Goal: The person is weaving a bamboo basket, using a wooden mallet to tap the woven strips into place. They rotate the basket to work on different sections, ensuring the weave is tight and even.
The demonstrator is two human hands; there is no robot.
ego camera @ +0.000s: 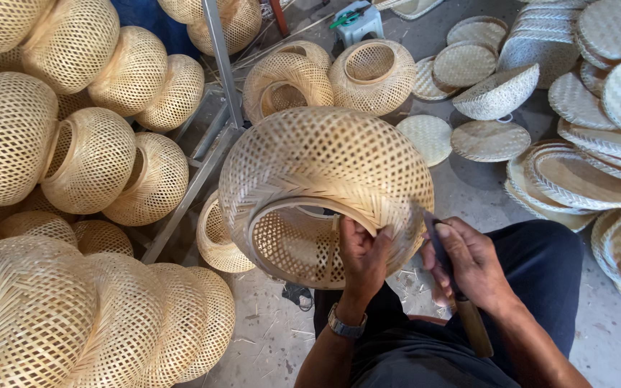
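The woven bamboo lampshade (325, 187) rests tilted over the person's lap, its open rim (303, 208) facing the camera; the left hand (363, 255) has its grip closed on that rim, fingers tucked inside the opening; the right hand (468, 262) is closed around a knife (451, 280), wooden handle toward the body, dark blade at the shade's edge just beside the left hand. The main risk, as I judge it, is the blade slipping off the hard strip toward the left fingers, since the 2 hands sit so near; too much force could also split the braided rim or cut a weave strand; the round shade may roll on the knees.
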